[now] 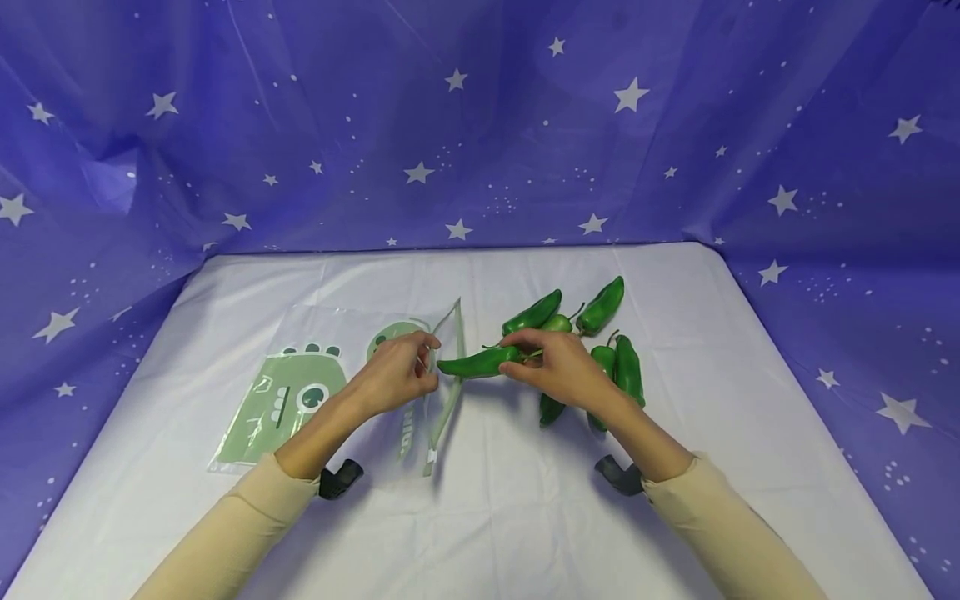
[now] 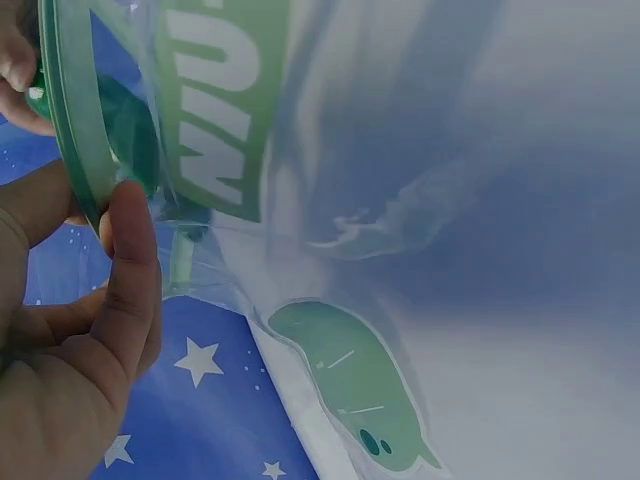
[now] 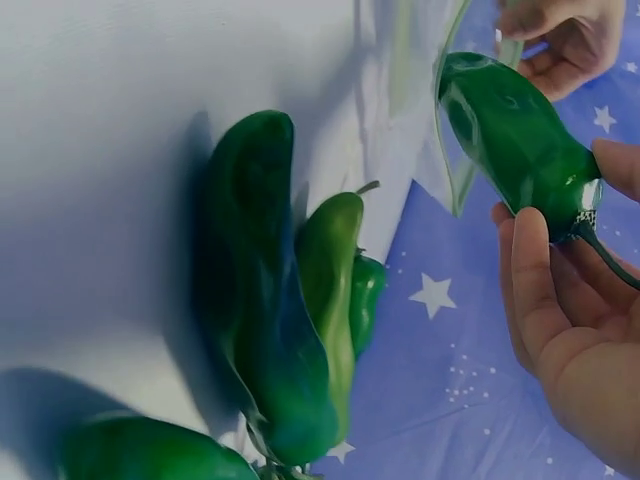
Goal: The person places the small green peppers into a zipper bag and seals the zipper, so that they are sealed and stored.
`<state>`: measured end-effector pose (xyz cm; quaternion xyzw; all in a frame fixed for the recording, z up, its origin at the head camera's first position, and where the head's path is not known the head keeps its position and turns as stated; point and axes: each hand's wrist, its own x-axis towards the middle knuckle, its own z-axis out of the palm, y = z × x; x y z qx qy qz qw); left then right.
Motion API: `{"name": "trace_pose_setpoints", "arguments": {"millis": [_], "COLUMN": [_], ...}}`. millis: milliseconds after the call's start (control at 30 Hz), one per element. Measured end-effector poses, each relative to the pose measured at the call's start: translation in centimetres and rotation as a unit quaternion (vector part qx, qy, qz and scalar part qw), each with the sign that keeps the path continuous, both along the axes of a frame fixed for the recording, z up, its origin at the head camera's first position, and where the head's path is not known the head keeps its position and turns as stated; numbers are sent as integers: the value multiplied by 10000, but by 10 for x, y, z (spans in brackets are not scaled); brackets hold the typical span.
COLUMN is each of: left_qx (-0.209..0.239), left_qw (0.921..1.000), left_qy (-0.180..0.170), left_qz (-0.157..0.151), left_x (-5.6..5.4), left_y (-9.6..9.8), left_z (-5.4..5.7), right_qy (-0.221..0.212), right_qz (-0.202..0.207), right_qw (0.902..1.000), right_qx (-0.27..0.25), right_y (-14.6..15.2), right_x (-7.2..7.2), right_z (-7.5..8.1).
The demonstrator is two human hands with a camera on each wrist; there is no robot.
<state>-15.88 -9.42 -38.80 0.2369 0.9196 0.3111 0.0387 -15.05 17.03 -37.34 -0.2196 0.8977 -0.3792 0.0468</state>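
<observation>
My right hand (image 1: 558,367) pinches a green pepper (image 1: 477,363) near its stem end. The pepper's tip points left and reaches into the mouth of a clear plastic bag (image 1: 447,417) with a pale green zip edge. In the right wrist view the held pepper (image 3: 520,135) hangs partly inside that opening. At the bag's mouth, my left hand (image 1: 397,371) pinches the upper edge between thumb and fingers and keeps it apart from the other edge. In the left wrist view the bag's rim (image 2: 75,130) runs between the fingers. A green cartoon monster (image 1: 292,396) is printed on the bag.
Several more green peppers (image 1: 602,307) lie in a loose group right of the bag, partly behind my right hand and forearm. A white cloth (image 1: 480,533) covers the table. A blue star-patterned curtain (image 1: 480,125) stands behind it. Black wrist devices (image 1: 341,480) sit under both wrists.
</observation>
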Motion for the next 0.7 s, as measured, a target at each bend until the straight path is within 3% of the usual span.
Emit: {"name": "trace_pose_setpoints", "arguments": {"millis": [367, 700], "left_qx": [193, 411], "left_qw": [9998, 9991], "left_qy": [-103, -17], "left_qz": [39, 116], "left_x": [-1, -2], "left_y": [3, 6], "left_z": [7, 16], "right_qy": [96, 175], "right_qz": [111, -239], "right_qw": [9998, 9982], "right_qx": [-163, -512], "right_y": [-12, -21], "right_x": [-7, -13], "right_z": [-16, -25]}}
